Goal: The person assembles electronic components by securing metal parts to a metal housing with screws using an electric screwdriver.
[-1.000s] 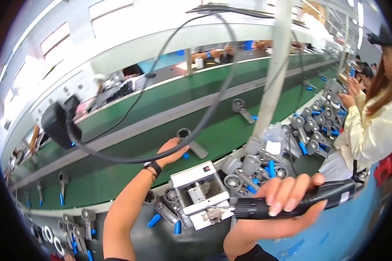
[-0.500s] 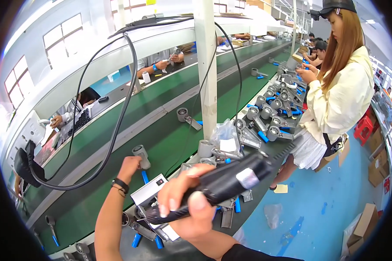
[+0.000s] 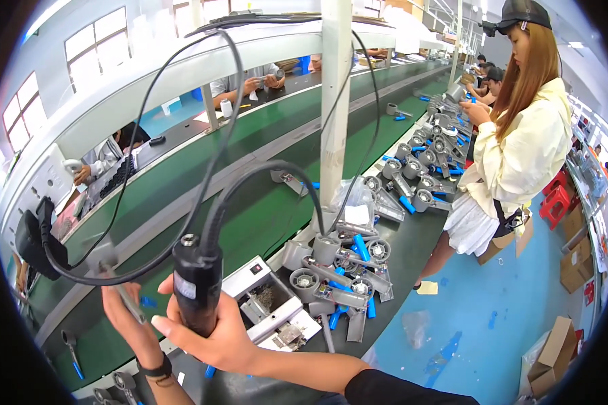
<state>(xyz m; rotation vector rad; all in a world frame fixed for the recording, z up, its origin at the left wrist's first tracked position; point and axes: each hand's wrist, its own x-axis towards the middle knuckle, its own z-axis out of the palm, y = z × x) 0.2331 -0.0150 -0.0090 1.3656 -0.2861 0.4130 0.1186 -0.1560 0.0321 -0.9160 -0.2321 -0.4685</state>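
My right hand (image 3: 216,341) is wrapped round a black electric screwdriver (image 3: 197,283), held upright with its thick cable looping from the top. The screwdriver's lower end is hidden by my fingers. Just left of it, my left hand (image 3: 125,324) grips a grey round-headed housing (image 3: 125,297) by its long handle part. Motion smears the housing and its head. To the right of my right hand stands a white screw feeder box (image 3: 263,297), with small screws (image 3: 267,297) in its open tray.
Several grey housings (image 3: 305,282) with blue parts are heaped right of the feeder. A green conveyor belt (image 3: 263,223) runs behind, past a white post (image 3: 334,101). A black cable (image 3: 142,277) hangs across on the left. A co-worker (image 3: 520,142) stands at right.
The screwdriver has swung from slanting across the feeder box to upright, farther left. My left hand has brought the grey housing left and nearer, off the belt.
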